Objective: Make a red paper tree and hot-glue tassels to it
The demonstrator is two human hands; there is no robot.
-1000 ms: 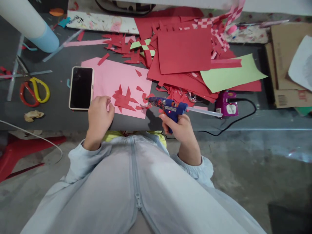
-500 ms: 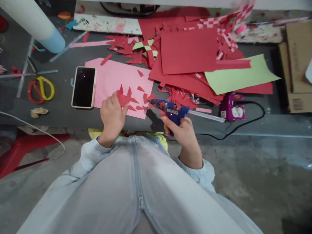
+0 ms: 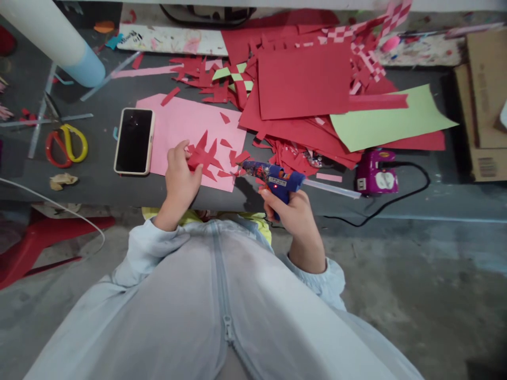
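My right hand (image 3: 291, 208) is closed round the handle of a blue glue gun (image 3: 273, 177), whose nozzle points left and hovers near some small red paper pieces. A clear glue stick (image 3: 332, 188) pokes out of the gun's back end. At the left, my left hand (image 3: 181, 177) grips a spiky red paper cutout (image 3: 205, 157) by its left side, between thumb and fingers. Beneath it lies a pink paper sheet (image 3: 162, 126), with several loose red slivers on it. The fingertips partly cover the cutout.
A phone (image 3: 134, 141) overlaps the pink sheet's left edge. Scissors (image 3: 65, 143) lie farther left. Stacked red paper (image 3: 304, 79), scraps and a green sheet (image 3: 392, 121) fill the back right. A purple power block (image 3: 376, 174) with a black cable sits at right, before cardboard (image 3: 491, 89).
The red cutout has turned and tilted a little in my left hand, its points now standing higher. My right hand and the glue gun have hardly moved.
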